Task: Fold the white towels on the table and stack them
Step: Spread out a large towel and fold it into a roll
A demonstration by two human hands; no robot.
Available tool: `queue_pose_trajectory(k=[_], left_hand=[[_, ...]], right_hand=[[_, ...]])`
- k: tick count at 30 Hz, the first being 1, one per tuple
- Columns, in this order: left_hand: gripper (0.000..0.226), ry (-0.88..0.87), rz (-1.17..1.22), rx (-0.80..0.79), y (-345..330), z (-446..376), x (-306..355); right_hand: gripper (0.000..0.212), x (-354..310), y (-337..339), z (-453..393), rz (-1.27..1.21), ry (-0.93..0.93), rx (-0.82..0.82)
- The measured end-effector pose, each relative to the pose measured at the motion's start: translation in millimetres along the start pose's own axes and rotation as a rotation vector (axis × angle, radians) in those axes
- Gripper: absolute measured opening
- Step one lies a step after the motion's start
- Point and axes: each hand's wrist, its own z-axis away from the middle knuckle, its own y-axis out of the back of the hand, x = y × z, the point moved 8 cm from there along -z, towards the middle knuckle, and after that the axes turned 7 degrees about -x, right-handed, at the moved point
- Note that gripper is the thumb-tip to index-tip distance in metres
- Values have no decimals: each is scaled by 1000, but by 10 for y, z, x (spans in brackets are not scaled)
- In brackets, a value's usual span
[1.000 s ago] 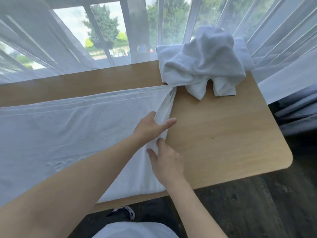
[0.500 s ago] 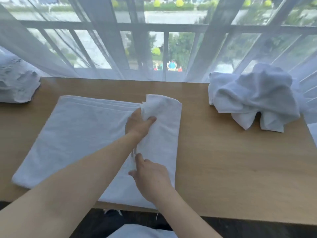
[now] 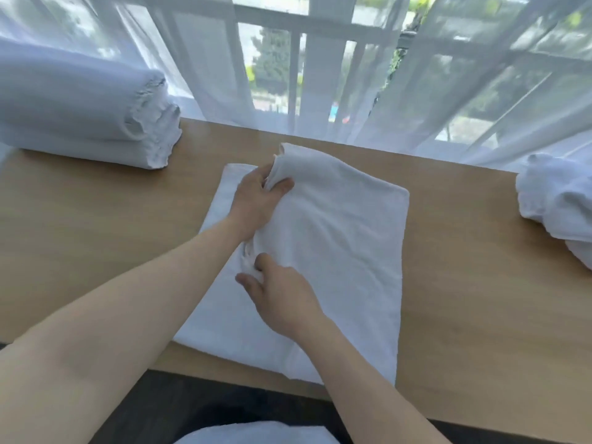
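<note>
My left hand [image 3: 259, 200] and right hand [image 3: 278, 293] both pinch the towel [image 3: 336, 251] edge, now carried further left: this fold's nearly closed, stack [image 3: 83, 113] waiting far left.

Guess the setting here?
Likely a hotel or guest room by a balcony: wooden table against sheer curtains, a railing outside, and a stack of folded white towels.

A light wooden table [image 3: 480, 283] fills the middle of the frame, sheer white curtains [image 3: 205, 68] and a daylit railed window [image 3: 301, 59] span the top, dark floor [image 3: 166, 408] along the bottom.
</note>
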Motion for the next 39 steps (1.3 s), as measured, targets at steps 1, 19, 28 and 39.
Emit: queue_pose_trajectory(k=[1,19,28,39], left_hand=[[15,-4,10,-12,139,-30,-40],[34,303,114,-102,924,-390,-1231],[33,408,-57,-82,953,514,-1485],[74,476,-202,-5,969,1775,-1802]], right_hand=[[32,-92,-57,-92,-25,-3,6],[22,-447,-1263,-698,-210,-136,-79],[9,-73,-675,-554,-184,-99,145],[43,-41,-638,-384,449,184,55]])
